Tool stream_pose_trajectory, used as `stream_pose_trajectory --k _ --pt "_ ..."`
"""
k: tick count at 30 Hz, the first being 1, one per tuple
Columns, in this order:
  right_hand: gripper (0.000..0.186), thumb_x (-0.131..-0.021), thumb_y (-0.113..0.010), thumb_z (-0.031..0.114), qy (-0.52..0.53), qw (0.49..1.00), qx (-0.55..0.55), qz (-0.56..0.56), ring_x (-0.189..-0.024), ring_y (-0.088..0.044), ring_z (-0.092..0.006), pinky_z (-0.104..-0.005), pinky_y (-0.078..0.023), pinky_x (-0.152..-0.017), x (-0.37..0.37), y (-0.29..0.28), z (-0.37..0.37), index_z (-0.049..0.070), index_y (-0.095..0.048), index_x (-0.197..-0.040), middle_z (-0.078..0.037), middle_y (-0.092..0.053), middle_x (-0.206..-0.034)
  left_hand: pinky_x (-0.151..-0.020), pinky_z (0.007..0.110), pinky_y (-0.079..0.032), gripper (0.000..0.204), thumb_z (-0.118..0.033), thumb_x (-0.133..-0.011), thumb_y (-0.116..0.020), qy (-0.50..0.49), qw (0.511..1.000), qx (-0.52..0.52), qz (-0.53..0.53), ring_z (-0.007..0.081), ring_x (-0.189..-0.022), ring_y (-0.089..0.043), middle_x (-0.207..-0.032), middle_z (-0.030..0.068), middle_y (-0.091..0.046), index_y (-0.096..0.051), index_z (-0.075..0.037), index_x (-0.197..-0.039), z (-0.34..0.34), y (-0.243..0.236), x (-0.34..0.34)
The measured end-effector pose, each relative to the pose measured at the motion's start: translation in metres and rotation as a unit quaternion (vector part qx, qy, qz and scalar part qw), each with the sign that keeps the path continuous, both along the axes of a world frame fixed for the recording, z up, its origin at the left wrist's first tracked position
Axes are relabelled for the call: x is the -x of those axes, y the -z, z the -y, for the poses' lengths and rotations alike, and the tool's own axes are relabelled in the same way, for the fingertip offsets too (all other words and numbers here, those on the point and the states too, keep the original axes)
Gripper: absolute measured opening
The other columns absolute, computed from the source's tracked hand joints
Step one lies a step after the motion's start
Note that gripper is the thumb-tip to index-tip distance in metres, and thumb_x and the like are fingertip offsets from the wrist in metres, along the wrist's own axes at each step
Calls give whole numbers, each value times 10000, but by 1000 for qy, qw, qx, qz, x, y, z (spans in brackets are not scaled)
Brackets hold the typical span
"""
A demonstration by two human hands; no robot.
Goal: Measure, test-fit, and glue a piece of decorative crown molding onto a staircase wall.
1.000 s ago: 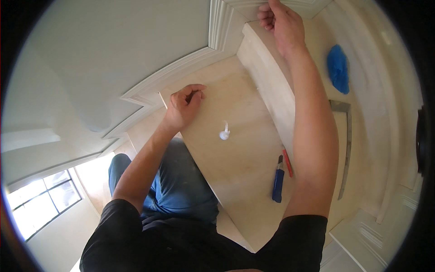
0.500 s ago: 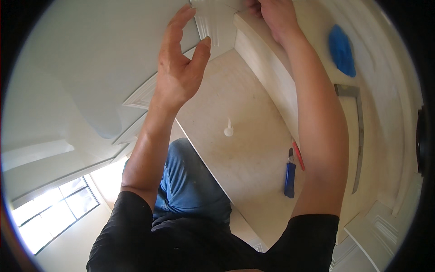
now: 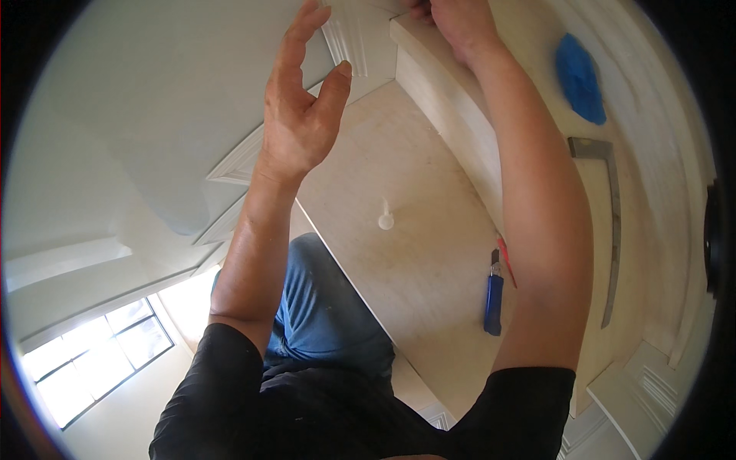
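Note:
My left hand [image 3: 300, 123] is raised at the upper left, its fingers apart and holding nothing. Its fingertips reach the top edge of the picture, in front of pale moulded trim [image 3: 345, 34]. At the top, my right hand [image 3: 464, 29] is bent over the end of a raised pale ledge [image 3: 437, 61]. Its fingers look curled, but the picture edge cuts them off and what they grip is hidden. Near my right forearm lie a blue utility knife [image 3: 493, 304] and a thin red pencil-like stick [image 3: 504, 254], partly covered by the arm.
A metal try square [image 3: 614, 222] and a crumpled blue thing [image 3: 580, 80] lie on the pale surface to the right. A dusty beige board [image 3: 414, 153] with a small round white spot [image 3: 386, 221] spans the middle. Left stands a large glossy pale panel [image 3: 138, 138], with a window [image 3: 96, 356] below.
Both hands have shifted slightly up and to the left. The left hand stays spread. The knife, square and blue thing appear a little displaced as the view moves.

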State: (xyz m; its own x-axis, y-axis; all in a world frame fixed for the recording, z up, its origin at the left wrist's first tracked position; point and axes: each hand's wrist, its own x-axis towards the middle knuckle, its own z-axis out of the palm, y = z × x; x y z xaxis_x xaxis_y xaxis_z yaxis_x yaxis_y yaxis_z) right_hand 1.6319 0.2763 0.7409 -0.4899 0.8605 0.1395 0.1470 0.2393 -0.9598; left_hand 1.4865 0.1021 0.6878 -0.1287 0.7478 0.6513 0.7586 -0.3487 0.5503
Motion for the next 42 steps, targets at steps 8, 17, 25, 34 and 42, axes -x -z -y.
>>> stream_pose_trajectory --k 8,17,25,34,42 --pt "395 -1018 -667 272 32 955 -287 65 -839 -658 -210 -345 -533 -781 1 5 14 0 -620 -1300 -137 -713 -966 -1250 522 -254 699 53 -938 -557 0 1000 9 0 404 -1517 -312 -1595 288 -357 -269 28 -1574 1 -3 2" --pt "605 -951 -738 290 29 913 -352 202 -969 -700 -307 -413 -556 -838 3 -6 27 41 -494 -1445 -171 -709 -1080 -1246 535 -256 684 33 -933 -577 -21 999 25 20 417 -1516 -309 -1603 284 -349 -320 -6 -1565 2 -6 -2" --pt "537 -963 -705 271 6 909 -358 214 -956 -690 -309 -420 -545 -843 -5 -22 34 66 -514 -1421 -164 -701 -1022 -1244 533 -258 632 24 -945 -572 -28 999 -28 -19 414 -1495 -333 -1558 286 -394 -340 39 -1533 -4 -5 6" --pt "450 -984 -653 192 18 952 -232 196 -797 -635 -234 -394 -508 -735 -8 -22 26 65 -533 -1398 -127 -657 -868 -1223 542 -282 627 -26 -946 -566 -27 999 14 35 399 -1462 -377 -1496 295 -442 -338 60 -1524 -1 -30 6" --pt "443 -1000 -633 191 53 944 -255 202 -780 -632 -237 -393 -511 -723 -10 -26 32 61 -530 -1411 -119 -657 -855 -1240 525 -257 631 -27 -956 -555 13 997 -7 75 401 -1473 -362 -1508 314 -412 -304 94 -1523 -4 -21 9"
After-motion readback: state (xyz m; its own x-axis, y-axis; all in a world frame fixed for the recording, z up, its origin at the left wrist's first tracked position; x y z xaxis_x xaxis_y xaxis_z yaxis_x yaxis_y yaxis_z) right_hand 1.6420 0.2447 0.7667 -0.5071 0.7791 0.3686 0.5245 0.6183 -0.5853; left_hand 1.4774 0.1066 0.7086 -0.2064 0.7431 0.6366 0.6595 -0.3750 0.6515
